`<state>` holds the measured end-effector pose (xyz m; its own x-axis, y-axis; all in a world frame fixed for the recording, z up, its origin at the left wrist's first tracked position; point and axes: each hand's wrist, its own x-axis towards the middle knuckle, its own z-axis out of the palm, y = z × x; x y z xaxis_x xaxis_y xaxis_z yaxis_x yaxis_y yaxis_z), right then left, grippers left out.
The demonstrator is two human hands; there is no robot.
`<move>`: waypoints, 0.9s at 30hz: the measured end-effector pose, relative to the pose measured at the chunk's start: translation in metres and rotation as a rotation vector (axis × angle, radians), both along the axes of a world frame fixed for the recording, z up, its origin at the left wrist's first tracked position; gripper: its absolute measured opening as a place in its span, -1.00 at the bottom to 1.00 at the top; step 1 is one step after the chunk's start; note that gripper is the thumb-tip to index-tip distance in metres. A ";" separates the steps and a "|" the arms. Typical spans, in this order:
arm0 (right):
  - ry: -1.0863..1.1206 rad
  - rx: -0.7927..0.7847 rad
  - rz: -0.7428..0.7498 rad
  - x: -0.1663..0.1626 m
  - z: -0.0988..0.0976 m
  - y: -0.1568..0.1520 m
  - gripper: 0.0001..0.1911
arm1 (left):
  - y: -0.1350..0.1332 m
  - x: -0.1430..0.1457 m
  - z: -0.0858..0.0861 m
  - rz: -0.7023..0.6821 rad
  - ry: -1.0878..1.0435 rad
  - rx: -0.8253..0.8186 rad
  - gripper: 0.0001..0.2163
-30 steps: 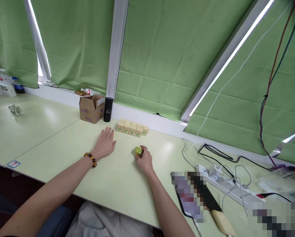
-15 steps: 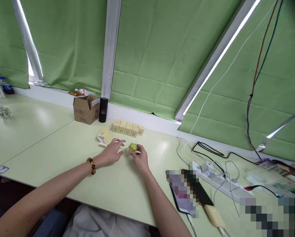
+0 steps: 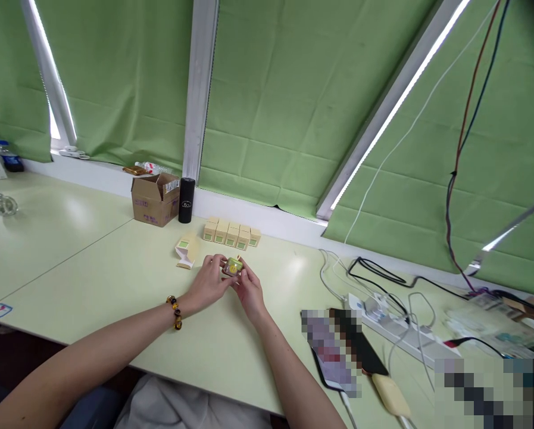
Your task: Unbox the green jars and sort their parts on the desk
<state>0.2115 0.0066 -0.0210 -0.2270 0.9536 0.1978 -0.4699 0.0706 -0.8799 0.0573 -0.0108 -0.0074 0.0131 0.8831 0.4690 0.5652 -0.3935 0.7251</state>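
Observation:
Between my two hands is a small rounded green case point(image 3: 233, 267) with a yellow patch on its face and a short loop at the top. My right hand point(image 3: 250, 292) grips its right side with fingers and thumb. From the left, my left hand point(image 3: 211, 283) closes on its other edge, thumb underneath. A beaded bracelet point(image 3: 174, 312) circles my left wrist. Just beyond my left hand lies an opened small carton point(image 3: 185, 253) with its flaps spread. Behind the hands stand several small cream boxes point(image 3: 231, 233) in a row.
A brown cardboard box point(image 3: 155, 200) and a black cylinder point(image 3: 186, 201) stand at the back by the wall. To the right are two phones point(image 3: 331, 351), a cream power bank point(image 3: 390, 394), and a white power strip point(image 3: 400, 330) with tangled cables. An ashtray-like glass piece point(image 3: 4, 204) sits far left.
My left hand has moved right and taken hold of the green case. My right hand has brought it slightly left and turned it, so its yellow patch faces me.

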 end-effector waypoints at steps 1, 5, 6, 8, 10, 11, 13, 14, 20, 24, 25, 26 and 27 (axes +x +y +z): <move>0.018 -0.008 0.017 0.000 0.000 -0.001 -0.34 | -0.001 -0.001 -0.001 0.009 -0.007 0.007 -0.58; 0.072 -0.021 0.044 -0.001 0.004 -0.004 -0.37 | -0.007 -0.003 0.003 0.030 0.010 0.012 -0.65; 0.085 -0.027 0.054 -0.002 0.005 -0.005 -0.37 | -0.009 -0.003 0.005 0.029 0.021 0.014 -0.67; 0.114 -0.038 0.077 -0.002 0.007 -0.007 -0.37 | -0.012 -0.003 0.009 0.021 0.046 0.039 -0.70; 0.147 -0.042 0.096 -0.002 0.008 -0.008 -0.37 | -0.014 -0.003 0.012 0.014 0.078 0.086 -0.73; 0.160 -0.040 0.098 -0.002 0.008 -0.008 -0.37 | -0.015 -0.004 0.013 0.012 0.101 0.112 -0.74; 0.170 -0.034 0.075 -0.003 0.009 -0.009 -0.38 | -0.016 -0.005 0.014 0.007 0.159 0.162 -0.76; 0.168 -0.030 0.050 -0.003 0.009 -0.009 -0.39 | -0.016 -0.005 0.014 0.014 0.184 0.187 -0.76; 0.117 0.007 -0.139 -0.003 0.012 -0.008 -0.45 | -0.013 -0.009 0.010 0.123 0.185 0.327 -0.64; 0.018 0.005 -0.220 -0.004 0.012 -0.008 -0.41 | -0.014 -0.007 0.008 0.079 0.251 0.438 -0.66; 0.003 0.007 -0.235 -0.004 0.011 -0.008 -0.40 | -0.015 -0.006 0.008 0.073 0.268 0.449 -0.64; -0.009 0.010 -0.250 -0.005 0.011 -0.008 -0.41 | -0.016 -0.005 0.008 0.074 0.280 0.453 -0.62; -0.022 0.013 -0.264 -0.005 0.011 -0.009 -0.41 | -0.017 -0.005 0.008 0.083 0.287 0.452 -0.61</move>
